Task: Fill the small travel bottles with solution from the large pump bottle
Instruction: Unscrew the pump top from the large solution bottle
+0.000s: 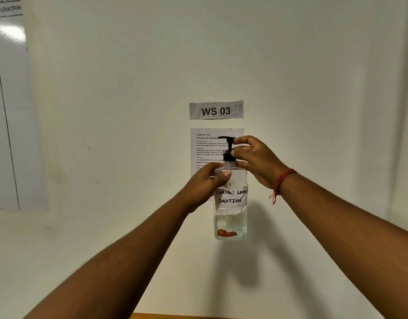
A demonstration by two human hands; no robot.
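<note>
Right hand [255, 161] is closed around the black pump collar [229, 157] at the neck of the large pump bottle [230, 203], thumb and fingertips pinching it just below the pump head [227, 139]. It looks like a twisting grip to unscrew the pump, though no turn can be read from one frame. A red thread bracelet [281, 180] sits on that wrist.

Left hand [206, 183] is clamped on the bottle's shoulder, thumb across the front just above the handwritten label [231, 199], holding the bottle upright in the air.

The bottle is raised in front of the wall, not resting on anything visible. Straight behind it is a printed task sheet [206, 148], partly covered by the bottle and hands. Above the bottle is a "WS 03" sign [216, 110]. Far to the left of the bottle hangs a whiteboard [9, 111]. Clear liquid fills only the lower part of the bottle, with something reddish at the bottom; cannot tell what.

Progress: early. Pump is on the bottle, seemingly not off yet. No small travel bottles in view, so nothing shows them opened or filled. Left: remove the pump, open the travel bottles, pour, recap. A strip of wooden surface [175, 316] shows far below the bottle.
</note>
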